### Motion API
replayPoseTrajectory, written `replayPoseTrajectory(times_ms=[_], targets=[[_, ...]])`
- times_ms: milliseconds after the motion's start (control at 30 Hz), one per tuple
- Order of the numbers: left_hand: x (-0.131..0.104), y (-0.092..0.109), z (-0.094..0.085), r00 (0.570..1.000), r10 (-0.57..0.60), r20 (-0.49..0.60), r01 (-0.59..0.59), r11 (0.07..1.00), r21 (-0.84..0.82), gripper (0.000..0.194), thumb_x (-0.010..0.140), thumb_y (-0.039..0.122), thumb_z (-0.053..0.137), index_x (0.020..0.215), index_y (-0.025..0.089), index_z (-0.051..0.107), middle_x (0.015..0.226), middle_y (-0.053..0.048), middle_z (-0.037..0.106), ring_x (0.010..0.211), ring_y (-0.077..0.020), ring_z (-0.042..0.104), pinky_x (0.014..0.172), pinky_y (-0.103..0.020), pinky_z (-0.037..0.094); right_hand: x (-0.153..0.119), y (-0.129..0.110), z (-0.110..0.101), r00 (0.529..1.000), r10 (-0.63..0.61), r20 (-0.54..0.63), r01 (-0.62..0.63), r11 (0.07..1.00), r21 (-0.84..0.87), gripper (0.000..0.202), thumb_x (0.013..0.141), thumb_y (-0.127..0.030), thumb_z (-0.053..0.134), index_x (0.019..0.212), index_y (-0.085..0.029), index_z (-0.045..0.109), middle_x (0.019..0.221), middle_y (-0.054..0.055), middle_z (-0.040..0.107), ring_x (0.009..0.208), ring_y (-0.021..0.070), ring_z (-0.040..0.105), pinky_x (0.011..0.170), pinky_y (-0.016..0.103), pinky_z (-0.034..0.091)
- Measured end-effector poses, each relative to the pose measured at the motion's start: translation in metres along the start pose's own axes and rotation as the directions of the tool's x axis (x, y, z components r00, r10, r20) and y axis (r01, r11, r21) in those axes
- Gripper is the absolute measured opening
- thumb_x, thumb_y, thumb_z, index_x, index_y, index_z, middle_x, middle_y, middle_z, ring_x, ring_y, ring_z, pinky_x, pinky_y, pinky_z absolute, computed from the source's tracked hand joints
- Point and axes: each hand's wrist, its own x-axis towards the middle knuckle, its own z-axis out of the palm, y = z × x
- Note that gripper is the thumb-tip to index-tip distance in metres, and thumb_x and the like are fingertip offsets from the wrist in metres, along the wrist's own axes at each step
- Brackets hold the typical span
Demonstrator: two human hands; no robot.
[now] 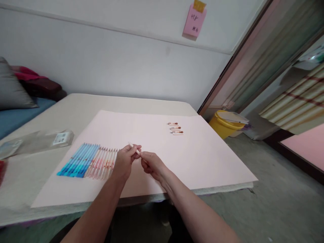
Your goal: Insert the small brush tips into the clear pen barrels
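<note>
A slim white pen (131, 145) is held in front of me over the pale pink sheet (197, 158). My left hand (124, 161) is closed round its barrel, and one end sticks out past the fingers. At the pen's near end, my right hand (153, 163) pinches with thumb and fingers. Left of my hands lies a row of blue pens (79, 160), with a row of pink-and-white pens (102, 163) beside it; my left hand and forearm partly cover that row. Farther right, three small groups of short, dark-tipped pen pieces (176, 128) lie on the sheet.
Clear plastic packaging (37, 141) lies on the table's left side. A grey cushion (12, 86) rests on a blue seat (40, 109) beyond it. Right of the table stands a yellow bin (221, 125). A pink note (194, 22) is taped to the wall.
</note>
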Motion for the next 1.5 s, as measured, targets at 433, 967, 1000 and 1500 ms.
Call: replayPoseTrajectory(times_ms=[433,967,1000,1500], targets=[[0.0002,0.0000,0.0012,0.976,0.058,-0.212,-0.050,0.998,0.042,0.025,0.063,0.033,0.070,0.063,0.013,0.056,0.072,-0.003,0.059,0.071,-0.0120,0.055,0.067,-0.025,0.044,0.0084,0.0063,0.0009,0.934,-0.340,-0.109,0.274,0.879,-0.391,0.029,0.079,-0.038,0.053,0.063,-0.016,0.060,0.047,-0.005,0.044,0.047,0.0071,0.039,0.047,0.020,0.030],[-0.0002,-0.0046,0.0003,0.999,-0.013,-0.030,0.011,0.999,-0.050,0.025,0.070,0.033,0.063,0.083,0.012,0.063,0.087,-0.009,0.063,0.080,-0.0165,0.058,0.076,-0.033,0.045,0.0025,0.0047,0.0012,1.000,0.005,-0.026,-0.004,0.999,0.050,0.033,0.073,-0.047,0.057,0.063,-0.018,0.047,0.041,-0.008,0.039,0.035,0.0038,0.019,0.037,0.022,0.009],[-0.0006,-0.0045,0.0007,0.999,-0.006,-0.035,0.005,0.999,-0.040,0.025,0.070,0.034,0.063,0.082,0.012,0.063,0.086,-0.009,0.063,0.079,-0.0163,0.058,0.076,-0.033,0.045,0.0031,0.0049,0.0012,0.999,-0.006,-0.041,0.007,1.000,0.028,0.033,0.074,-0.048,0.057,0.064,-0.018,0.048,0.041,-0.008,0.039,0.035,0.0040,0.020,0.038,0.022,0.010],[-0.0027,0.0020,0.0027,0.998,-0.013,-0.065,0.013,1.000,0.014,0.026,0.065,0.034,0.068,0.072,0.009,0.064,0.067,-0.005,0.058,0.060,-0.0117,0.052,0.060,-0.027,0.043,0.0008,0.0033,0.0005,1.000,-0.004,-0.027,0.004,1.000,-0.017,0.041,0.075,-0.056,0.054,0.076,-0.015,0.056,0.043,-0.007,0.039,0.036,0.0041,0.021,0.038,0.021,0.011]])
